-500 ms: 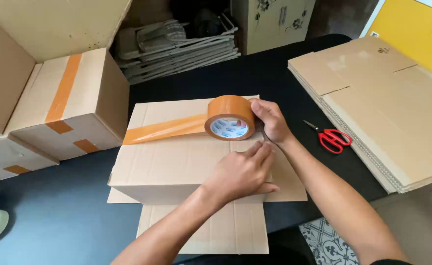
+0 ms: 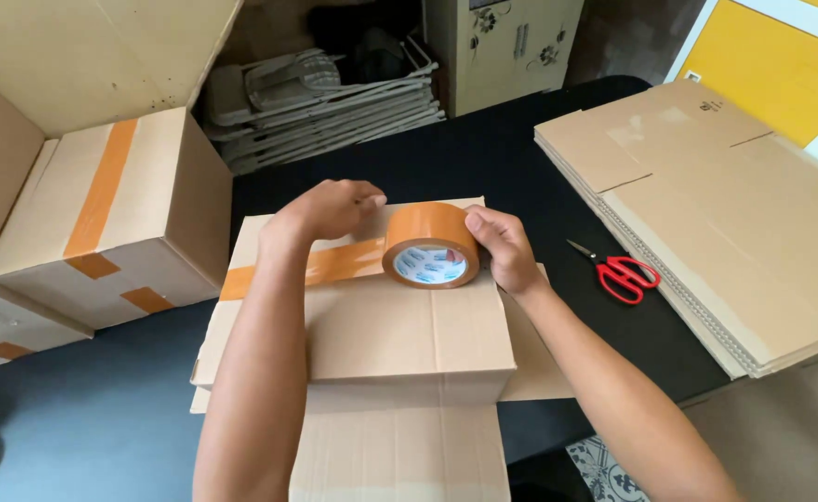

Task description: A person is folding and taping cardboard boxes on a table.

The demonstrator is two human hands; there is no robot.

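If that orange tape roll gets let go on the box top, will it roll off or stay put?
The tape roll stands on its edge on the cardboard box, so it could probably roll. The laid strip of tape still joins it and would likely check it. The right hand steadies it, while the left hand presses the strip.

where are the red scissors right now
In the head view the red scissors lie on the black table, to the right of the right hand and the tape roll, just left of the stack of flattened cardboard.
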